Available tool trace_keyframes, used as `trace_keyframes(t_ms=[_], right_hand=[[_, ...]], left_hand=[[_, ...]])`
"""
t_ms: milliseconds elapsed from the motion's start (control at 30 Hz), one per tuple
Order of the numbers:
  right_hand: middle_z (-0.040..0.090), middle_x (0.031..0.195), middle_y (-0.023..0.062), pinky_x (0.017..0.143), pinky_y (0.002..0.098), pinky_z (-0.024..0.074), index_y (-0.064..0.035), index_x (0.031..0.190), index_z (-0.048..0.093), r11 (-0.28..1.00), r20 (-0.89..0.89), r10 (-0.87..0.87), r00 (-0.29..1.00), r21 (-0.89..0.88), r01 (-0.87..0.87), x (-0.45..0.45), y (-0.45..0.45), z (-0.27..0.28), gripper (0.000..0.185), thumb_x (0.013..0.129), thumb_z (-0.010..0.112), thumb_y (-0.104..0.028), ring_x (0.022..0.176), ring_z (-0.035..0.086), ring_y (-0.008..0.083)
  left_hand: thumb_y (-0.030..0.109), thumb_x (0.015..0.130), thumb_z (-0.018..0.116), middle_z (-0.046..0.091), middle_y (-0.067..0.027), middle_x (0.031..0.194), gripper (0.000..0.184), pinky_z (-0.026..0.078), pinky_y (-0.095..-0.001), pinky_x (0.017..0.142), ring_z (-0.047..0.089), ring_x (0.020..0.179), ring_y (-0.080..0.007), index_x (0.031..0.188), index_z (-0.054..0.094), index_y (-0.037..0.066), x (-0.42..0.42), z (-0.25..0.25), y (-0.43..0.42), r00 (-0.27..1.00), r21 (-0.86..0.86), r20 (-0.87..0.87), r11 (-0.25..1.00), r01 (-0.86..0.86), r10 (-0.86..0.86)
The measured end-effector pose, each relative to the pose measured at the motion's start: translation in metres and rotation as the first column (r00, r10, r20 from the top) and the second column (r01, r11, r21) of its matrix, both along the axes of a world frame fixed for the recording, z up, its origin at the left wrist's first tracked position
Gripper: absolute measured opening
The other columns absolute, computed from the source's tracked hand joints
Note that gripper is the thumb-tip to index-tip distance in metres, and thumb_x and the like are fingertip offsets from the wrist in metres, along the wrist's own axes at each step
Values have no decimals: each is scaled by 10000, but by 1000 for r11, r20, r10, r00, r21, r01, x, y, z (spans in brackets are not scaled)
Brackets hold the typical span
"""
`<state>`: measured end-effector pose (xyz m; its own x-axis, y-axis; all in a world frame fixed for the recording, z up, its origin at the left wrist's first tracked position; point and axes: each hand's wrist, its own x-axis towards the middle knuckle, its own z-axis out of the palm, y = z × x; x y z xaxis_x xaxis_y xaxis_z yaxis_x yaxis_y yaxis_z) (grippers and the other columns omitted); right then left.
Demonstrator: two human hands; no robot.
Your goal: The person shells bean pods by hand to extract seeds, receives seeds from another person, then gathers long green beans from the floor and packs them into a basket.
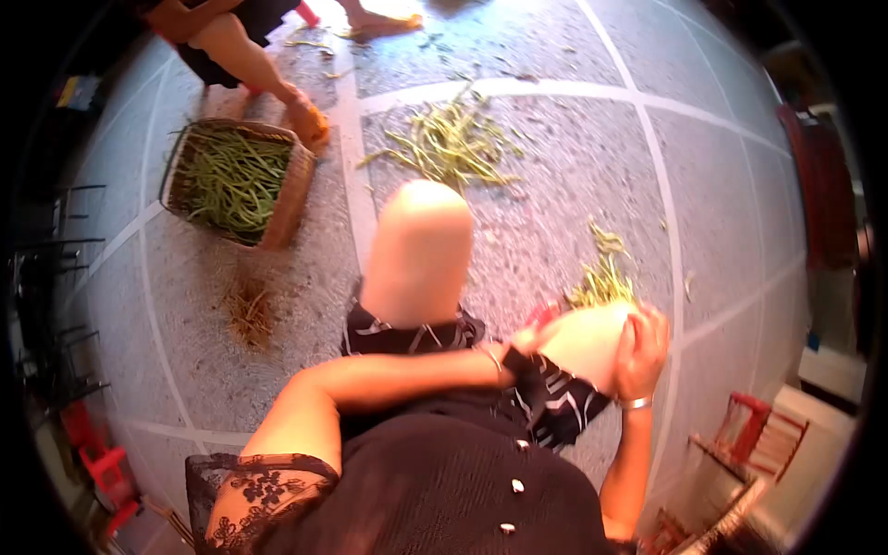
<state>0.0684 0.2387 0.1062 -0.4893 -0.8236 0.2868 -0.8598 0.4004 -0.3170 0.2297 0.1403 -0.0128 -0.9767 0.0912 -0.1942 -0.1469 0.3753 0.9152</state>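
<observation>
My left arm reaches across my lap, and my left hand (529,337) is at the inner side of my right knee. Its fingers are blurred and partly hidden, beside a smeared red patch (546,314) that I cannot make out. My right hand (643,350) lies against the outer side of the same knee, fingers stretched out, with nothing visible in it. Just beyond that knee is a small heap of long green beans (601,277), partly covered by the knee. A larger heap of long beans (449,143) is spread on the floor ahead.
A woven basket (294,199) full of green beans stands at the left. Below it lies a small brown pile of dry scraps (250,314). Another person's leg (245,60) shows at top left. Red stools (102,462) and a small red chair (754,435) stand at the edges.
</observation>
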Motion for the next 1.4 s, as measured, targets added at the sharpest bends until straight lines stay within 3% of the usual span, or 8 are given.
trace_keyframes(t_ms=[267, 400, 900, 1167, 1267, 1333, 1367, 1400], right_hand=[[536, 935, 181, 800, 393, 392, 42, 875, 543, 991, 158, -134, 978, 9, 135, -41, -5, -20, 148, 784, 484, -60, 872, 498, 321], [530, 907, 178, 781, 424, 374, 36, 868, 542, 980, 193, -195, 962, 72, 184, -53, -8, -26, 172, 787, 449, -84, 856, 483, 333], [562, 915, 179, 793, 429, 396, 26, 896, 572, 928, 322, 9, 947, 349, -128, -120, -67, -22, 239, 823, 432, -153, 812, 522, 321], [534, 814, 135, 737, 402, 350, 3, 823, 539, 931, 535, -26, 845, 319, -174, -102, -60, -2, 159, 715, 444, -63, 773, 471, 308], [524, 772, 126, 718, 398, 342, -21, 803, 539, 892, 550, 4, 835, 375, -252, -86, -64, 14, 123, 712, 467, -62, 774, 473, 305], [511, 745, 119, 691, 408, 339, -46, 766, 531, 830, 535, 69, 842, 437, -346, -74, -65, 22, 71, 714, 505, -87, 748, 477, 300], [526, 758, 122, 682, 401, 356, -48, 770, 535, 795, 567, 134, 812, 428, -430, -68, -72, 30, 71, 721, 536, -98, 748, 488, 301], [537, 771, 133, 677, 397, 376, -33, 779, 533, 800, 657, 59, 751, 419, -430, -60, -77, 28, 68, 741, 542, -88, 747, 496, 313]], left_hand=[[210, 831, 400, 604, -181, 920, 300, 464, -381, 741, 600, 820, -298, 1020, 553, 34, -40, -12, -13, 985, 132, 71, 978, -165, 156], [166, 805, 411, 611, -196, 888, 271, 474, -420, 715, 607, 814, -324, 968, 561, 10, -58, -4, -41, 842, 31, 458, 952, 304, -284], [137, 799, 439, 605, -199, 914, 272, 482, -412, 706, 600, 858, -326, 1014, 521, -9, -95, 3, -45, 599, 368, 705, 918, 147, -379], [169, 794, 449, 597, -184, 836, 200, 463, -423, 659, 583, 733, -343, 859, 529, -2, -91, 67, -56, 674, 21, 692, 927, -375, 257], [194, 835, 409, 584, -138, 827, 229, 453, -371, 692, 571, 769, -266, 866, 540, 9, -86, 84, -119, 548, 184, 677, 608, -773, 492], [214, 869, 376, 578, -93, 812, 266, 449, -312, 740, 565, 809, -184, 890, 556, 19, -71, 118, -201, 260, 339, 642, 37, -940, 721], [231, 875, 373, 588, -97, 855, 272, 451, -332, 770, 572, 810, -209, 921, 546, 26, -66, 131, -235, 1, 415, 776, -509, -754, 631], [233, 870, 408, 593, -107, 874, 239, 464, -341, 737, 572, 780, -230, 906, 525, 27, -53, 136, -269, -108, 508, 756, -682, -527, 646]])
